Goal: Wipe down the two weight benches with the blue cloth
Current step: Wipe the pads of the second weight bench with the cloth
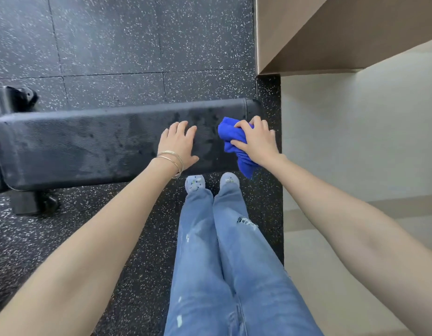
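Note:
A black padded weight bench (89,144) runs left to right in front of me, its pad streaked with wet marks. My right hand (257,141) grips a bunched blue cloth (230,137) and holds it against the bench's right end; a tail of the cloth hangs over the near edge. My left hand (178,144) lies flat on the pad with fingers straight, just left of the cloth, thin bangles on its wrist. Only this one bench pad shows fully.
Black speckled rubber floor (113,44) lies all round the bench. A pale wall (355,132) and a brown ledge (307,32) stand close on the right. Bench legs (33,202) and a dark frame part (13,98) sit at the left. My jeans and shoes (211,185) are near the bench.

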The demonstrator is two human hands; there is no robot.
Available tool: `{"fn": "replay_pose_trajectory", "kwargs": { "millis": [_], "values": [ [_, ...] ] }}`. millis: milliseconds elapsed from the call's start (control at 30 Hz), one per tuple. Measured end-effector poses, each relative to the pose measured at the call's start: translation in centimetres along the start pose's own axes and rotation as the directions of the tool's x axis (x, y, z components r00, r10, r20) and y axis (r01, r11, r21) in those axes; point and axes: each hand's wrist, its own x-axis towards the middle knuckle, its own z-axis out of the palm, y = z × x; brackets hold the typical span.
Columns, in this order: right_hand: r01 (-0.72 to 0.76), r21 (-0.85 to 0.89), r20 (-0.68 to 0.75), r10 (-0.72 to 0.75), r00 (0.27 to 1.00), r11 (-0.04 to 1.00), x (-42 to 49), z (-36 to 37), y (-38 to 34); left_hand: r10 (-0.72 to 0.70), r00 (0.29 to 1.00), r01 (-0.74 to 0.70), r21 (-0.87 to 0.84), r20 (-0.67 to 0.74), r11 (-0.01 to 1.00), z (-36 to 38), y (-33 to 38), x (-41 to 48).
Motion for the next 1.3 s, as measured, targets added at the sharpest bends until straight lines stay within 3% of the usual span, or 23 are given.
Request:
{"fn": "replay_pose_trajectory", "kwargs": {
  "millis": [300, 500, 767, 933, 1167, 1300],
  "values": [
    [-0.005, -0.007, -0.204, 0.003, 0.979, 1.0, 10.6, 6.0, 1.2, -0.024, 0.999, 0.024, -0.018, 0.023, 1.0, 6.6, 0.9, 8.3],
    [-0.021, -0.029, -0.2, 0.014, 0.98, 0.999, 15.5, 9.8, 1.1, -0.067, 0.997, 0.066, -0.025, -0.027, 0.997, 10.2, 1.3, 11.7],
    [0.053, -0.132, -0.397, -0.102, 0.912, 0.99, 10.2, 14.5, 3.2, -0.064, 0.993, 0.065, 0.007, -0.097, 0.998, 12.0, 1.4, 12.8],
    [0.14, -0.278, -0.386, -0.244, 0.89, 0.95, 3.3, 18.5, 5.7, -0.084, 0.993, 0.088, 0.044, -0.082, 0.995, 12.1, 1.9, 13.0],
    [0.262, -0.325, -0.461, -0.394, 0.795, 0.909, 6.2, 16.8, 7.0, -0.152, 0.986, 0.154, 0.031, -0.073, 0.988, 12.4, 2.7, 13.2],
    [0.156, -0.272, -0.447, -0.268, 0.853, 0.95, 9.6, 14.2, 6.6, -0.151, 0.984, 0.156, 0.042, -0.096, 0.987, 12.8, 2.5, 13.1]
  ]
}}
